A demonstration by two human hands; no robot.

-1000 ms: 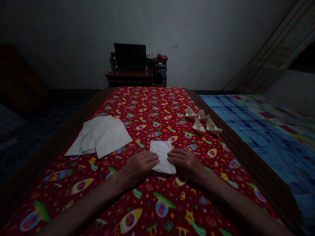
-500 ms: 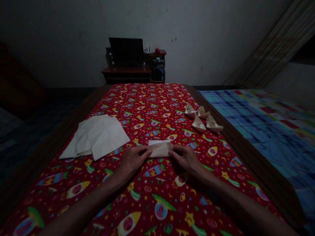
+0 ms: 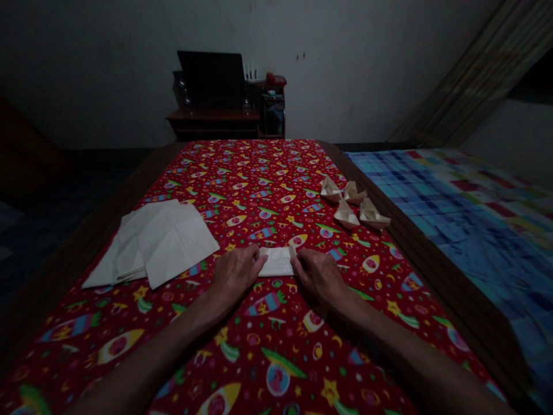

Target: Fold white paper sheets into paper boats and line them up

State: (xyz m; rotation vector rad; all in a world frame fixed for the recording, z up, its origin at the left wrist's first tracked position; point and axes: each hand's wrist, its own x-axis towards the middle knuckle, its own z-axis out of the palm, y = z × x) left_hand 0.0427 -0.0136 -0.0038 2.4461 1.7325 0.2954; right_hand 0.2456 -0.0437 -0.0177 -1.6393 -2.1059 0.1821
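A small folded sheet of paper lies on the red patterned cloth between my hands, its white side up. My left hand grips the paper's left end, thumb along its edge. At the right end, my right hand has its fingers closed on the paper in the same way. Both hands rest low over the cloth, and their curled fingers hide the paper's two ends. Left of my left hand lies a fanned stack of creased white paper sheets. Beyond my right hand stand several folded paper boats.
The red cloth with rockets and stars covers a table with a dark wooden edge. A blue checked bedspread lies to the right. Against the far wall, a desk bears a dark monitor and a red telephone.
The paper between my hands now shows a white face where a tan flap showed before. My hands have turned more over its ends. The view has shifted slightly.
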